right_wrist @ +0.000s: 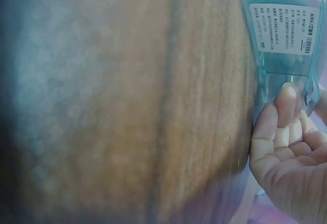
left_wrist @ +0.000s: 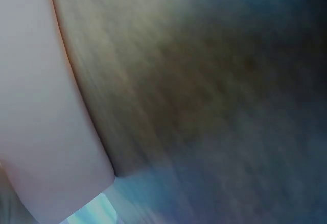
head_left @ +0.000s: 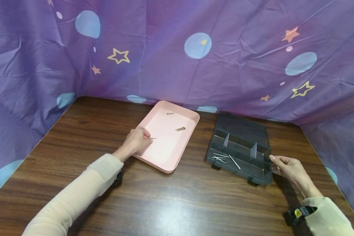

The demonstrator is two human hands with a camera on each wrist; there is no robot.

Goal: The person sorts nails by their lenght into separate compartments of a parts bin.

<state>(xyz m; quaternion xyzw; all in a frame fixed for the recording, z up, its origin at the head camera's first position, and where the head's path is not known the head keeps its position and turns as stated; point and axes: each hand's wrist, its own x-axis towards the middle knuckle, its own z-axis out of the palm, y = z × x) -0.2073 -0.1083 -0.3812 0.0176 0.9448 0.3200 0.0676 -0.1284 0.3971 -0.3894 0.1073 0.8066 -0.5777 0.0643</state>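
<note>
My left hand (head_left: 136,140) is over the left side of a pink tray (head_left: 158,163), pinching a thin nail (head_left: 152,138) whose end sticks out past the fingertips. Several more nails lie in the tray: one (head_left: 170,113) near the far end, and a brassy bunch (head_left: 180,128) toward the right wall. Thumb on top, my right hand (head_left: 290,168) grips the right end of a dark see-through compartment box (head_left: 237,150), its fingers beneath in the right wrist view. The box's lid (head_left: 243,129) is folded back. Several silver nails (head_left: 220,158) lie in its front-left part.
Under everything is a brown wood-grain table (head_left: 177,203). A purple curtain (head_left: 165,59) with stars and blue spots hangs behind and along both sides. White dividers (head_left: 253,150) stand in the box's back row, and two latches (head_left: 253,181) stick out at its front.
</note>
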